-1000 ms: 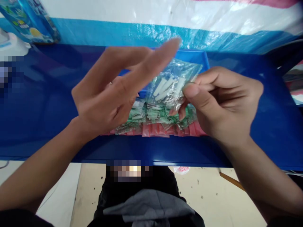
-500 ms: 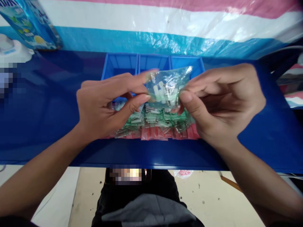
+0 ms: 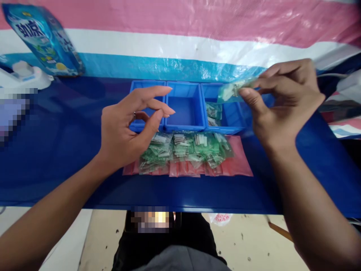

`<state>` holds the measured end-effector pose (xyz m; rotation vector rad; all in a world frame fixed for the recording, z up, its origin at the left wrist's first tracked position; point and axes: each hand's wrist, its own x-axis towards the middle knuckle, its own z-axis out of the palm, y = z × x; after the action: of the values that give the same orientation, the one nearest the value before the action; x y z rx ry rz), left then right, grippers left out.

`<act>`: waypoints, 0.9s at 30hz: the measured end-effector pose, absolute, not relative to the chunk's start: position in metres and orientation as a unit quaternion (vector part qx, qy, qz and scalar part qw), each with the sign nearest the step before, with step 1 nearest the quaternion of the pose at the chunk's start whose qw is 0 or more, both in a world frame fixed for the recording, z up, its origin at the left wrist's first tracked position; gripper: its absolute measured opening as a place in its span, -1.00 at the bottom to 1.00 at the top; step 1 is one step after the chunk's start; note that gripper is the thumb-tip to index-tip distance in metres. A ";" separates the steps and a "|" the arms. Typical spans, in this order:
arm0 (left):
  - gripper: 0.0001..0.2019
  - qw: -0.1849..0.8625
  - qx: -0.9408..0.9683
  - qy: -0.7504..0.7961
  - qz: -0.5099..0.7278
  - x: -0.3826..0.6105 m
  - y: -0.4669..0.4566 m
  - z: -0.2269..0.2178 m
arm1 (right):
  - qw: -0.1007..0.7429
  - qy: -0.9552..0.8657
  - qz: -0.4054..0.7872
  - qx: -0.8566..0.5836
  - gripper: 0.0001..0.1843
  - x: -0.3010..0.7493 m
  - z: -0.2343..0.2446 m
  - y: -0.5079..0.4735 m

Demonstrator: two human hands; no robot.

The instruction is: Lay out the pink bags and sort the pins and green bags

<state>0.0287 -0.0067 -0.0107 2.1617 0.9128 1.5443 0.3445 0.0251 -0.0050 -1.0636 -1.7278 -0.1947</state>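
Observation:
My right hand [image 3: 282, 101] pinches a small clear bag of white parts [image 3: 232, 91] and holds it above the right-hand blue bin [image 3: 234, 116]. That bin has a couple of similar bags [image 3: 213, 113] inside. My left hand [image 3: 132, 124] hovers with its fingers loosely spread and holds nothing, over the left blue bin [image 3: 146, 86]. Just below it lies a row of several green-printed clear bags [image 3: 183, 146] on pink bags [image 3: 239, 163]. The middle blue bin [image 3: 184, 107] has nothing in it.
All of it sits on a dark blue table [image 3: 56, 150]. A blue printed packet [image 3: 42, 37] leans at the back left beside a white object [image 3: 25, 73]. A striped pink, white and blue tarp [image 3: 197, 45] forms the back wall.
My left hand has let go of the clear bag and drawn back left. My right hand has carried the bag up and right, over the right bin. The view has tilted up.

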 end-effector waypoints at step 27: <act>-0.81 0.037 0.813 0.346 0.467 0.025 -0.006 -0.004 | 0.209 -0.856 -0.018 -0.473 -0.39 0.337 -0.007 0.013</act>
<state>0.0255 -0.0059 -0.0042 2.4949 1.0634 1.4325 0.3372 0.0132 -0.0071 -1.3157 -2.3807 -0.0515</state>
